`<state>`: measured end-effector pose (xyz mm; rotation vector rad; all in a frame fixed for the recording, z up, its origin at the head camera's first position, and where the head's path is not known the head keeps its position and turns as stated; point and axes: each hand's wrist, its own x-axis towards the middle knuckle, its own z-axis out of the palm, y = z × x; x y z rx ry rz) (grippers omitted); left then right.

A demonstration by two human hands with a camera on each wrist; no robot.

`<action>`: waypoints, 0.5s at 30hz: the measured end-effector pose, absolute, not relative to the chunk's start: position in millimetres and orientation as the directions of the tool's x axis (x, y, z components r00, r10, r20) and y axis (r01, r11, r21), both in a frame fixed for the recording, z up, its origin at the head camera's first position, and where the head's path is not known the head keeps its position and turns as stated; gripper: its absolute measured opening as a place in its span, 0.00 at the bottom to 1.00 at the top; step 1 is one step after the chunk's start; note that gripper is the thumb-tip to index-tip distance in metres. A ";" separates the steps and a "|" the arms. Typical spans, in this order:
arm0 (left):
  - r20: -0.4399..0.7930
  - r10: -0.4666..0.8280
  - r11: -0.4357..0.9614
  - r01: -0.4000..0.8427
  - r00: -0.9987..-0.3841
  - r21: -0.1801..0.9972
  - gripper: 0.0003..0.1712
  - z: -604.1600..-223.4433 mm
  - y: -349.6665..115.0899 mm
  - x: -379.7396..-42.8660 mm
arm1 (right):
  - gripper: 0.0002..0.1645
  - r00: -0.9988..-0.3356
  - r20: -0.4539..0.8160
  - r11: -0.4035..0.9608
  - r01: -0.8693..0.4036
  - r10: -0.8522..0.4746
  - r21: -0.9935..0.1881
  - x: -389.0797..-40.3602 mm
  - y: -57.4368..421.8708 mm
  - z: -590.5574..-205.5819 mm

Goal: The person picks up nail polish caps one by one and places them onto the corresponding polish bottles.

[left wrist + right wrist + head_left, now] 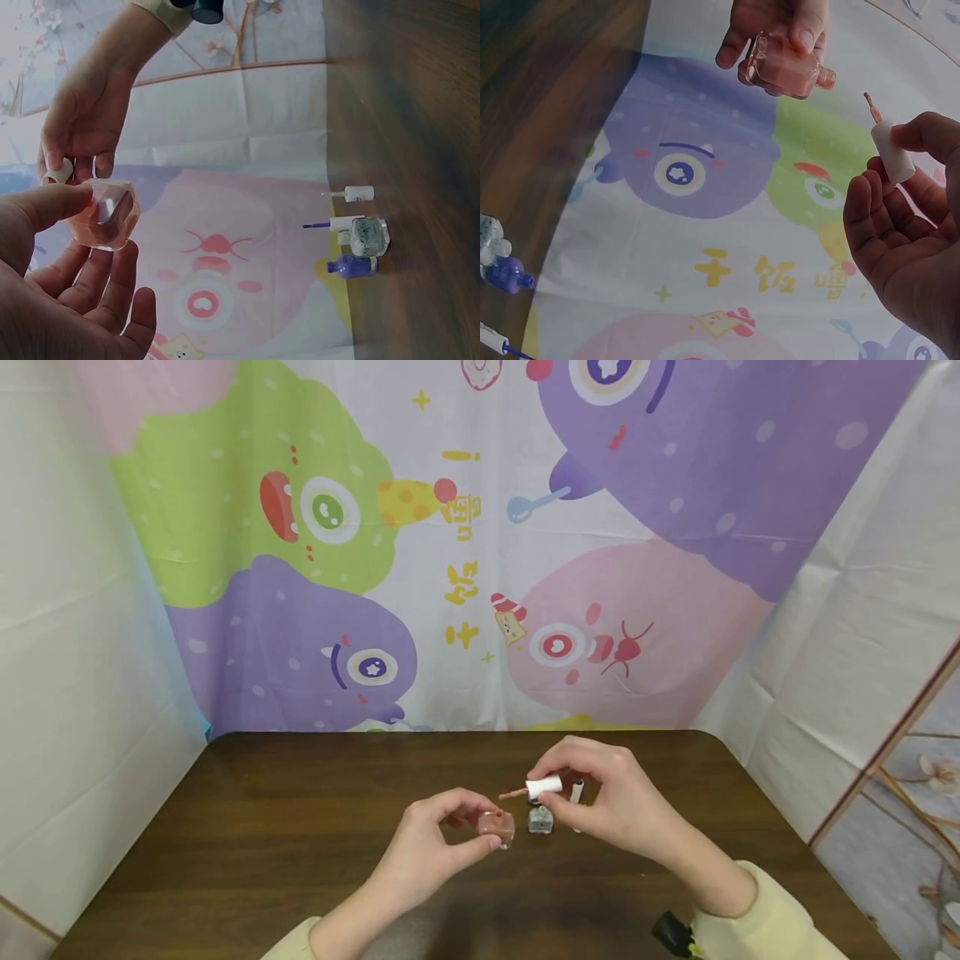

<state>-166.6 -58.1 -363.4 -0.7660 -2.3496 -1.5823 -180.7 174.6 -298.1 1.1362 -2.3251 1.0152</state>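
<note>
My left hand [431, 843] pinches a small glass bottle of peach-pink nail polish [497, 828] between thumb and fingers, its neck uncapped. To its right, my right hand [611, 789] pinches a white nail polish cap [545, 788] whose polish-coated brush [513, 794] points left toward the bottle. In the right wrist view the brush [872, 107] is out of the bottle [787, 67], a short gap from its open neck [826, 79]. The left wrist view shows the bottle [105, 214] held from the side, with the white cap [60, 172] partly hidden behind my left thumb.
A grey glitter polish bottle [540, 820] stands on the dark wooden table [300, 843]. Around it are a purple polish bottle [354, 266], a white cap with a purple brush [345, 223] and another white cap with brush [359, 193]. A cartoon-printed cloth [465, 693] hangs behind the table.
</note>
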 end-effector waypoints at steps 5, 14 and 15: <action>0.451 0.305 0.291 0.533 -0.839 0.795 0.15 -362.1 -57.7 -165.4 | 0.14 -0.601 0.589 0.416 -0.799 -0.541 -0.434 -180.9 174.5 -296.6; 0.475 0.303 0.296 0.555 -0.826 0.777 0.16 -361.9 -57.6 -164.4 | 0.16 -0.558 0.605 0.377 -0.830 -0.567 -0.412 -181.5 173.6 -297.2; 0.477 0.305 0.294 0.557 -0.825 0.776 0.16 -361.9 -57.5 -164.3 | 0.16 -0.560 0.603 0.377 -0.828 -0.568 -0.414 -181.3 173.6 -297.4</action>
